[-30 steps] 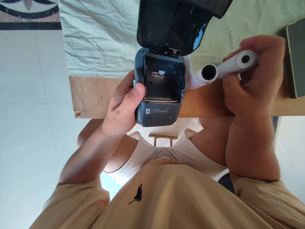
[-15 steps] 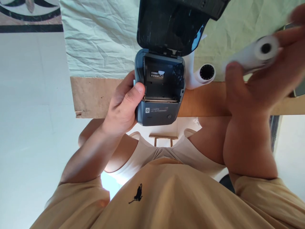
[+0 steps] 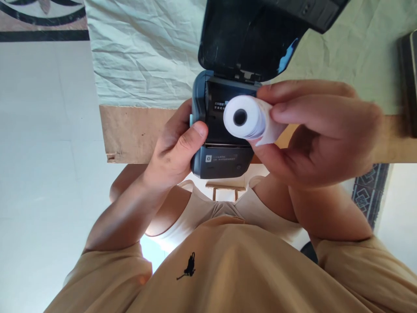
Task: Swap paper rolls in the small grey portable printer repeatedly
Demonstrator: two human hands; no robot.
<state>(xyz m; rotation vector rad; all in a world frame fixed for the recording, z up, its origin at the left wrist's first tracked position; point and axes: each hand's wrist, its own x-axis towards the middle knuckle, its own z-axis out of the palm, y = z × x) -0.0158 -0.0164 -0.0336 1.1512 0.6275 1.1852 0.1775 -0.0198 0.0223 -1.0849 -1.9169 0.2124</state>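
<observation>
The left hand [image 3: 177, 152] is wrapped around the left side of a small dark-blue printer [image 3: 221, 143], thumb pressed against its near left corner and the other fingers hidden behind the body; its grip is closed on the printer. The printer sits at the near edge of the desk [image 3: 137, 132], its front panel hanging a little over that edge toward the person's lap. Its lid [image 3: 257, 39] is swung up and back, standing open above the paper bay [image 3: 216, 124], whose dark inside bears a small white label. The right hand [image 3: 319, 130] has its grip closed on a white paper roll [image 3: 249, 118], pinched between the fingers on top and the thumb below. The roll lies level, with its round end and dark core hole facing the camera. It hangs just in front of the right part of the open bay, covering that part from view; whether it touches the printer cannot be told. A loose flap of paper shows at the roll's lower right, against the thumb. A wrinkled pale cloth [image 3: 143, 56] covers the desk behind the printer, leaving a bare brown strip along the near edge. A dark object [image 3: 408, 87] shows at the right edge of the picture, cut off by the frame. Below the hands are the person's tan shirt [image 3: 228, 269] and the white floor [image 3: 42, 152].
</observation>
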